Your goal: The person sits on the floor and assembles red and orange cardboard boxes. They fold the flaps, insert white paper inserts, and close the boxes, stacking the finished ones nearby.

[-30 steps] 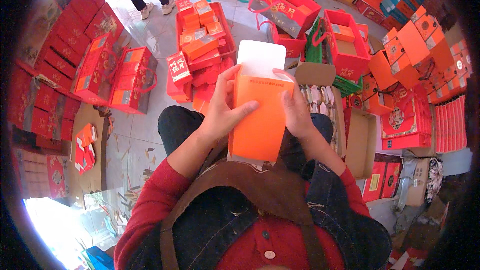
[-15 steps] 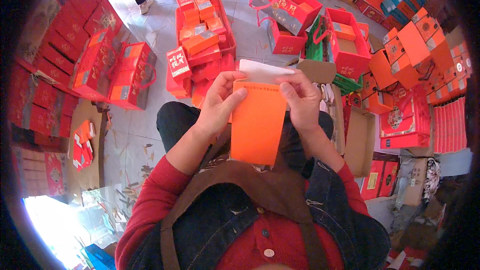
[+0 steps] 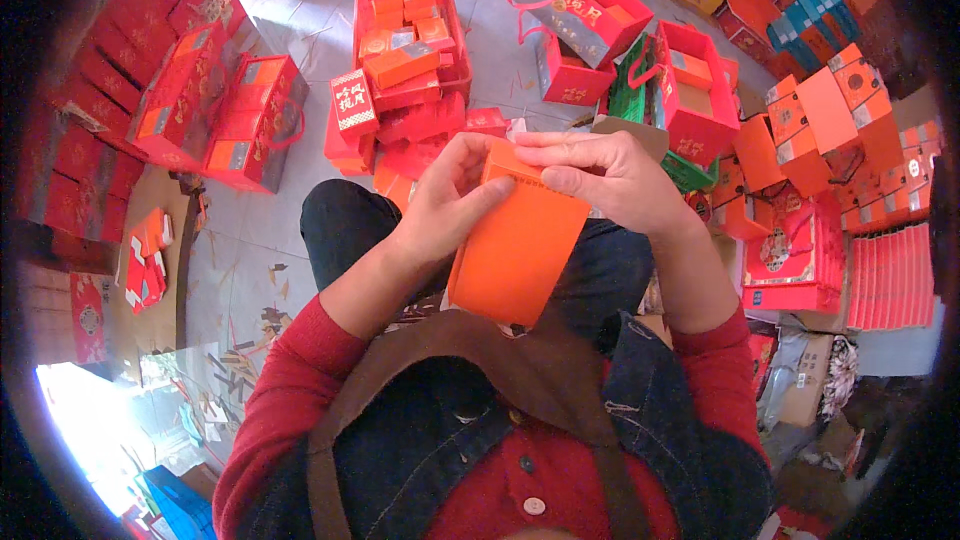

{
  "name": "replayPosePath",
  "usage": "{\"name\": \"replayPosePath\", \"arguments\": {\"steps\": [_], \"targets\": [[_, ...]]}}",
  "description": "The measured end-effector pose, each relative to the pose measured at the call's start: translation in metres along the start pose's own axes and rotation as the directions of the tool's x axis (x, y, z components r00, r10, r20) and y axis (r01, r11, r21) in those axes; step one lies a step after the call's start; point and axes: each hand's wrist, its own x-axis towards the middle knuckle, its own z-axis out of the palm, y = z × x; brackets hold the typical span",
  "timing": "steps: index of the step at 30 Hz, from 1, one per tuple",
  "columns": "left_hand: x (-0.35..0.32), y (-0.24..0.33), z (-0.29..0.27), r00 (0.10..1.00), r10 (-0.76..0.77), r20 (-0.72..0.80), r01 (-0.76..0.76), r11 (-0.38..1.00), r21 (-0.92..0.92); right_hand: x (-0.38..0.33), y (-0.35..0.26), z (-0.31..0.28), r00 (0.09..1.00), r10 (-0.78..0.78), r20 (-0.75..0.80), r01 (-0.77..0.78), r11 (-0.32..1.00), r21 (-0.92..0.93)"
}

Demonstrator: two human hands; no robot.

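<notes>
Off to the left of both hands, red gift boxes [image 3: 240, 120] with handles lie on the floor [image 3: 300, 40]. The left hand [image 3: 450, 200] has its grip closed on the upper left edge of an orange carton [image 3: 515, 240], thumb across the front. The carton sits tilted over the person's lap, between the two hands. The right hand [image 3: 610, 175] clamps the carton's top right corner, fingers curled over the top flap. Beyond the grips stands a red tray of small orange boxes [image 3: 405, 20]; to the right lies a stack of orange cartons [image 3: 830, 110].
</notes>
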Motion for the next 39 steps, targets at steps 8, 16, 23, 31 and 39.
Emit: {"name": "replayPosePath", "arguments": {"steps": [8, 16, 23, 31, 39], "targets": [[-0.001, 0.000, 0.003, 0.999, 0.038, 0.030, -0.032, 0.986, -0.164, 0.003, -0.005, 0.003, 0.982, 0.155, -0.104, -0.153, 0.988, 0.031], [-0.002, -0.005, -0.003, 0.990, 0.054, 0.127, -0.043, 0.995, -0.095, 0.001, 0.001, 0.006, 0.987, 0.054, -0.155, -0.065, 0.995, -0.070], [-0.008, -0.007, -0.004, 0.989, 0.061, 0.134, -0.058, 0.998, -0.023, -0.001, 0.013, 0.018, 0.962, 0.023, -0.273, -0.008, 0.998, 0.055], [-0.007, -0.002, 0.001, 0.986, 0.116, 0.120, -0.114, 0.993, -0.023, 0.006, 0.011, 0.034, 0.917, -0.007, -0.398, 0.030, 0.998, 0.052], [-0.006, -0.006, -0.002, 0.987, 0.127, 0.100, -0.129, 0.991, 0.020, 0.006, 0.014, 0.040, 0.911, 0.042, -0.409, -0.010, 0.997, 0.080]]}}
